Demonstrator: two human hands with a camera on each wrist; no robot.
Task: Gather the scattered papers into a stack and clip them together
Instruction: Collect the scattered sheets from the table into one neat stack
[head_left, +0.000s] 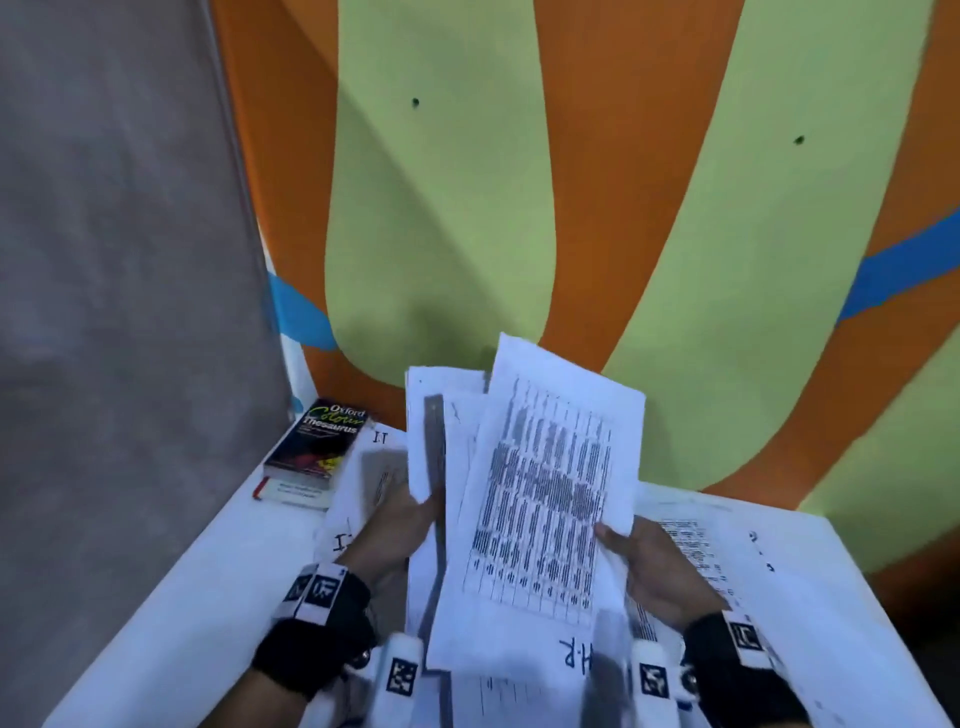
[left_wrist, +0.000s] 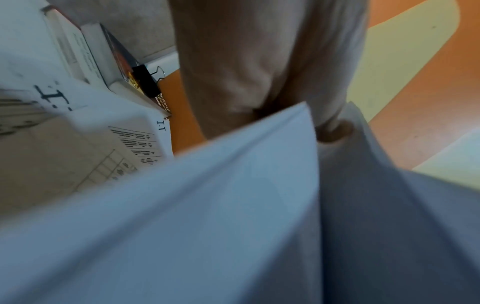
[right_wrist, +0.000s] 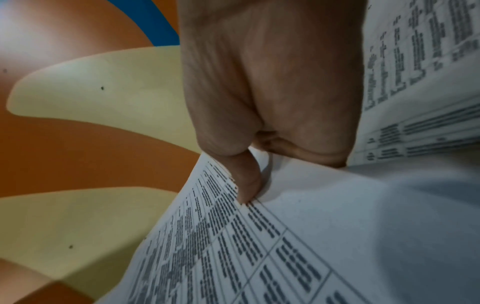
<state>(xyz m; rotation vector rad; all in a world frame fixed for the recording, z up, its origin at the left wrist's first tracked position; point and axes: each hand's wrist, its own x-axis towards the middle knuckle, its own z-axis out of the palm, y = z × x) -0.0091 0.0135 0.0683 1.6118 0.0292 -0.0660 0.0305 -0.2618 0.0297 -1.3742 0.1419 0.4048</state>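
White printed papers (head_left: 540, 499) are up off the table (head_left: 171, 613) in front of me, a loose, uneven bundle held roughly upright above the near middle of the tabletop, sheets fanned and not squared. My left hand (head_left: 400, 525) grips the bundle's left edge, thumb in front; the left wrist view shows the fingers (left_wrist: 335, 131) curled behind the sheets. My right hand (head_left: 654, 566) pinches the right edge of the front sheet, the one with the dense table of print; from the right wrist camera I see the thumb (right_wrist: 246, 183) pressed flat on that printed face and the other fingers folded behind the paper.

More loose sheets (head_left: 727, 551) lie flat on the table under and beside my hands, toward the right edge and the near edge, some with handwritten letters. At the far left corner sits a stack of books (head_left: 311, 457), the top one a thesaurus with a dark cover.

Only the left wrist camera catches the black binder clip (left_wrist: 146, 82), resting by the books at that far left corner, well apart from the bundle; the head view does not show it. Behind the table, an orange and green painted wall (head_left: 467, 208).
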